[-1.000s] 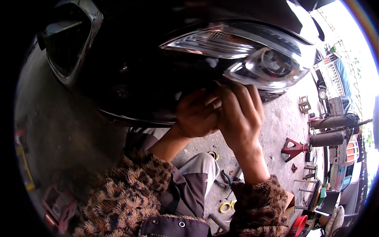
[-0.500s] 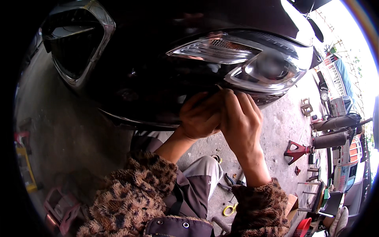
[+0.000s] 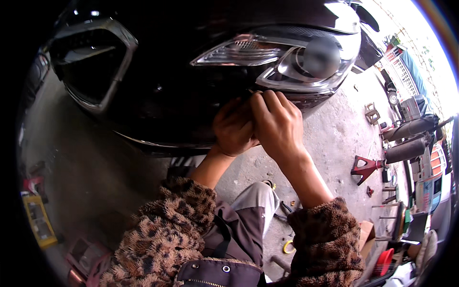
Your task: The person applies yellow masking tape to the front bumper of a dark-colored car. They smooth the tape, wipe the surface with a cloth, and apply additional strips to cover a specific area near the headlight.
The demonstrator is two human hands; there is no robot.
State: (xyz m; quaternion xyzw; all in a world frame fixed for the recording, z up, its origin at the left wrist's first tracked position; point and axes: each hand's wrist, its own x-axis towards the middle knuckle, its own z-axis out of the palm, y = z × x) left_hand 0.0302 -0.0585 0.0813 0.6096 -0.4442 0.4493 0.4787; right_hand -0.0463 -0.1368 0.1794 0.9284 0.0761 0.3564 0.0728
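Just below the headlight point(image 3: 287, 67), the person's right grip point(image 3: 279, 122) bends over with its fingers bunched against the dark bumper point(image 3: 167, 112), or just in front of it. The left grip point(image 3: 233, 130) is curled beside it, a little lower. From here I can't tell whether either one is clenched on something: a small pale sliver point(image 3: 251, 91) shows above the bunched fingers, too slight to name. The two are so close together probably because one steadies the other at a narrow spot. Both come up from underneath, which leaves the headlight above them uncovered. Below the right grip, a yellow ring point(image 3: 288, 247) lies on the floor point(image 3: 330, 153) beside the furry right sleeve point(image 3: 327, 239), perhaps put there for easy reach. A red jack stand point(image 3: 366, 168) is farther right, well apart from both grips.
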